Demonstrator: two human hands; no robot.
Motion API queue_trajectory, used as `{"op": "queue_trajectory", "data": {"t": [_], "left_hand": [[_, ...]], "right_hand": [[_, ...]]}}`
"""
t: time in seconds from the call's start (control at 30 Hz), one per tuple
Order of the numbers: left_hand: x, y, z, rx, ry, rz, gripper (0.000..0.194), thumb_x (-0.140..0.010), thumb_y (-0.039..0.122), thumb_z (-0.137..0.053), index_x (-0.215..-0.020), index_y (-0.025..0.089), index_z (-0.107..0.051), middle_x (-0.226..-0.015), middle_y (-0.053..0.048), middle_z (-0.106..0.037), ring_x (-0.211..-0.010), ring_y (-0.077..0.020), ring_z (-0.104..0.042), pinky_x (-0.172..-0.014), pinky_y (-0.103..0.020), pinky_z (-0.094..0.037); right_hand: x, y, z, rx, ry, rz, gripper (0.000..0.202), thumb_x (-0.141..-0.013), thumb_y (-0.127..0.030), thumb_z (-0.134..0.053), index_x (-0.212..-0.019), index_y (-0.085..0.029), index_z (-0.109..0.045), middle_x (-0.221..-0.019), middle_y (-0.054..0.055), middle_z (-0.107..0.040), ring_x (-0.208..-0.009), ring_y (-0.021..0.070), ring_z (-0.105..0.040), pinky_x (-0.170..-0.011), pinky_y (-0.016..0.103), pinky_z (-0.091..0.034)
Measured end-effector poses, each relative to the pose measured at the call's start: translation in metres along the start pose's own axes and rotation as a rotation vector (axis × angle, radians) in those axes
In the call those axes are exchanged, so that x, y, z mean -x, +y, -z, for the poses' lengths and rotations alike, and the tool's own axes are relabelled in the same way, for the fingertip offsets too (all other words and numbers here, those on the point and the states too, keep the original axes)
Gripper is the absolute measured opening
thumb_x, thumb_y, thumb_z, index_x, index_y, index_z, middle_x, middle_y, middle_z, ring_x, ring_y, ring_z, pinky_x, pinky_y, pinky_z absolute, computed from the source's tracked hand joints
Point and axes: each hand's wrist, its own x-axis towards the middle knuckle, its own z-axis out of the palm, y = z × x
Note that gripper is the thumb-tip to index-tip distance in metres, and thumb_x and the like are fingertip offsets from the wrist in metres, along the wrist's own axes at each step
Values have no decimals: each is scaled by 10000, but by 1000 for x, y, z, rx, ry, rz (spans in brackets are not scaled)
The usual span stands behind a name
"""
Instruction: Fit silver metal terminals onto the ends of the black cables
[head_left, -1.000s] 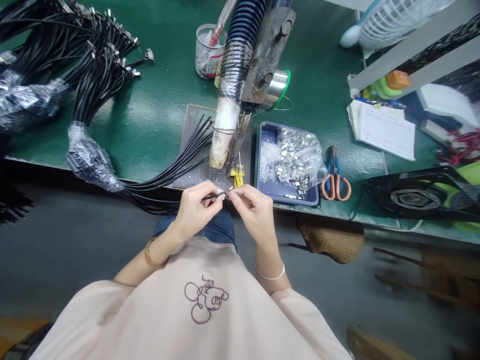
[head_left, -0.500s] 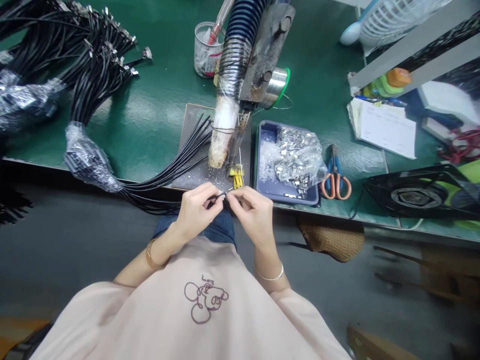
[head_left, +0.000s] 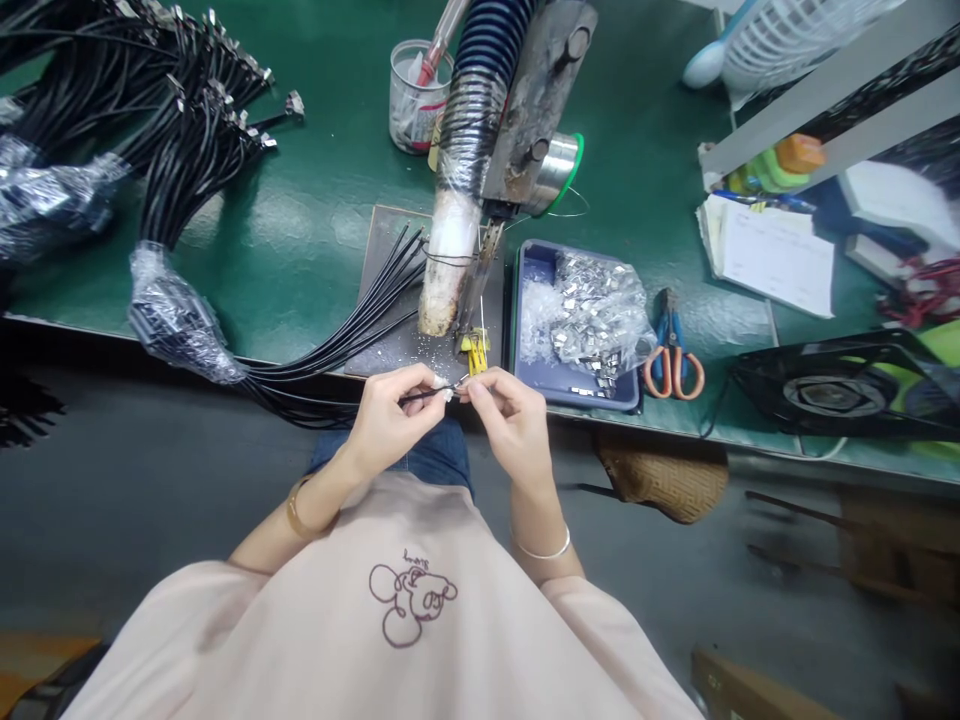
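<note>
L hand point(head_left: 394, 412) pinching thin blk round plastic-coated cable point(head_left: 417, 397) nr end. R hand point(head_left: 510, 412) at cable tip, fingers bunched; can't tell if gripping.

Straight ahead of the hands, the hose nozzle point(head_left: 450, 230) and yellow clip point(head_left: 475, 352) block the way. Left of the left hand point(head_left: 394, 415), black cables point(head_left: 322, 350) bar a low sideways pass; beyond them lies bare worktop point(head_left: 300, 240). Ahead and right of the right hand point(head_left: 514, 415), a blue tray point(head_left: 536, 372) leaves only a narrow strip beside the clip. Farther right, cutters point(head_left: 673, 365) stand near the tray; past both, the worktop opens widely.
</note>
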Motion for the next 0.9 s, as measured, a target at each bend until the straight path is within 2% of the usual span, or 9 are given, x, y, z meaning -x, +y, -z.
{"op": "queue_trajectory", "data": {"t": [0.23,0.37,0.5,0.6,0.67,0.73,0.8,0.9], "left_hand": [[0,-2,-1,-38,11,-3,137,-798,173,-611,-666,167,-577,-557,43,-513,-500,-77,-414,-507,-202,-371],[0,-2,-1,-44,6,-13,137,-796,166,-610,-664,170,-574,-552,47,-505,-496,-77,-408,-504,-202,-368],[0,0,-1,-50,10,-35,150,-791,147,-606,-650,173,-562,-557,49,-491,-504,-75,-397,-501,-201,-357],[1,1,0,-23,4,-25,154,-802,156,-610,-654,171,-571,-556,47,-492,-498,-73,-397,-488,-202,-344],[1,2,1,30,-22,19,145,-831,185,-609,-688,166,-604,-561,35,-530,-490,-77,-430,-484,-203,-357],[0,3,4,107,-70,69,147,-862,214,-602,-728,162,-634,-575,17,-581,-498,-91,-494,-498,-206,-401],[-1,3,7,164,-111,92,149,-874,219,-604,-746,159,-651,-595,2,-617,-529,-107,-546,-529,-212,-447],[-1,4,11,124,-103,13,132,-863,184,-639,-741,156,-682,-624,-5,-630,-543,-103,-517,-524,-215,-424]], "right_hand": [[1,1,0,16,-26,1,301,-954,-427,-617,-748,-214,-668,-780,37,-711,-690,154,-649,-634,270,-538],[0,1,1,43,-24,12,285,-957,-404,-613,-752,-213,-671,-772,34,-708,-680,155,-642,-621,272,-518],[2,1,-1,176,7,71,258,-953,-331,-626,-725,-216,-665,-692,4,-657,-577,126,-530,-554,267,-422],[4,3,-2,270,58,165,276,-951,-303,-644,-688,-220,-651,-664,-9,-632,-552,118,-472,-559,276,-399],[6,4,-1,280,126,212,214,-952,-301,-653,-753,-227,-683,-694,-11,-651,-527,113,-441,-544,279,-390],[6,5,1,268,171,244,104,-953,-291,-654,-895,-238,-723,-771,-6,-692,-499,105,-411,-518,279,-378],[5,4,3,256,137,267,89,-957,-279,-642,-945,-242,-722,-826,7,-711,-523,109,-458,-524,277,-388],[2,1,5,205,38,207,207,-971,-298,-599,-783,-226,-647,-733,0,-643,-572,120,-511,-540,268,-393]]}}
